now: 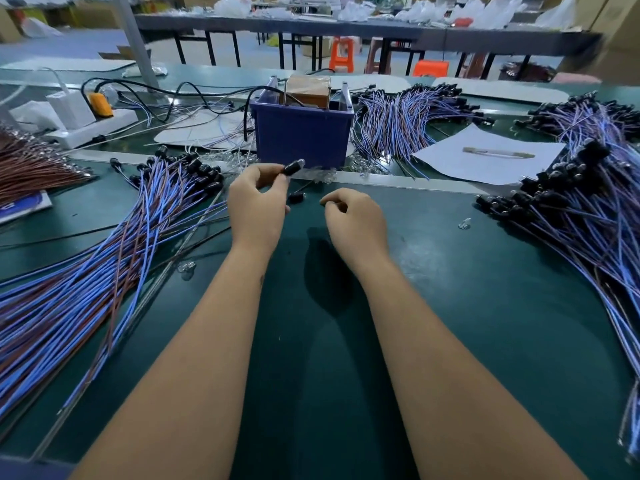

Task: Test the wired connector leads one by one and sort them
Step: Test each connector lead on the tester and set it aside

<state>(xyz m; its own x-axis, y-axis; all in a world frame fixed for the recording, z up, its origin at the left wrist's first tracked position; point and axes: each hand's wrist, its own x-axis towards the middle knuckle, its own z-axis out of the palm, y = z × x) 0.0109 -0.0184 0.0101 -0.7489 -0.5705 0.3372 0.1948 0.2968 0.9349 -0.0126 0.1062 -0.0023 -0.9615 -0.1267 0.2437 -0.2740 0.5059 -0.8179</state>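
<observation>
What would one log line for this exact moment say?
left hand: pinches black connector | right hand: curled, contents unclear | blue bin: just beyond hands | lead piles: both sides

The black connector [293, 167] pinched in the left hand [257, 202] is motion-blurred, its wire unseen behind the fingers, the right hand [355, 220] curls over whatever it holds, and the wire bundles [86, 271] run off the frame's edges.

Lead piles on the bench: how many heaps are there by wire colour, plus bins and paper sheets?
Blue and purple lead heaps: 4 (left, behind the bin, far right, near right)
Brown lead heaps: 1
Blue bins: 1
White paper sheets with a strip on top: 1
Total: 7
</observation>
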